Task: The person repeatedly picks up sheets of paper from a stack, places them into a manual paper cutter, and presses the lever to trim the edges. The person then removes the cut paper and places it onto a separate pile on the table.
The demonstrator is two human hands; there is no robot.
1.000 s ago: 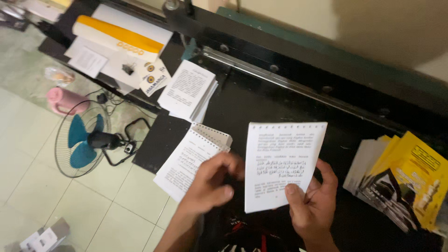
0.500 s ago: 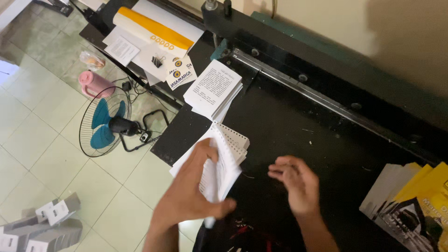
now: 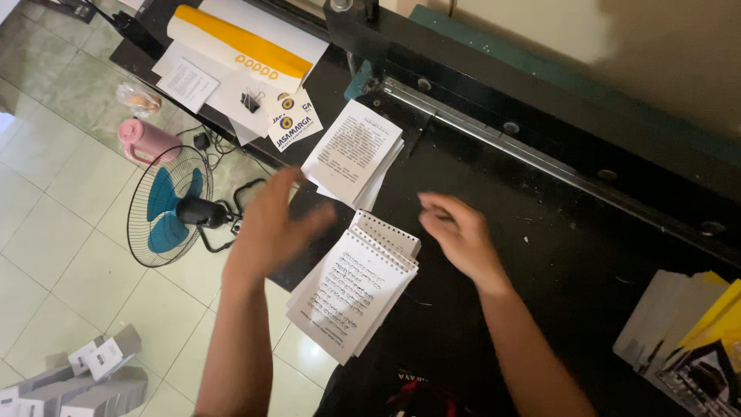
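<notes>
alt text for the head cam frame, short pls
Seen from above, a person's left hand and right hand, both empty and open, hover over a black worktable near a stack of hole-punched printed pages. A second printed stack lies just beyond; yellow booklets sit at the right edge, a floor fan below left.

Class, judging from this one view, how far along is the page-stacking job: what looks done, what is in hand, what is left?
Done: punched pages lie stacked at the table's edge. In hand: nothing; left hand and right hand hover empty above the table. Left, probably: the unpunched stack and yellow covers, both untouched.
</notes>
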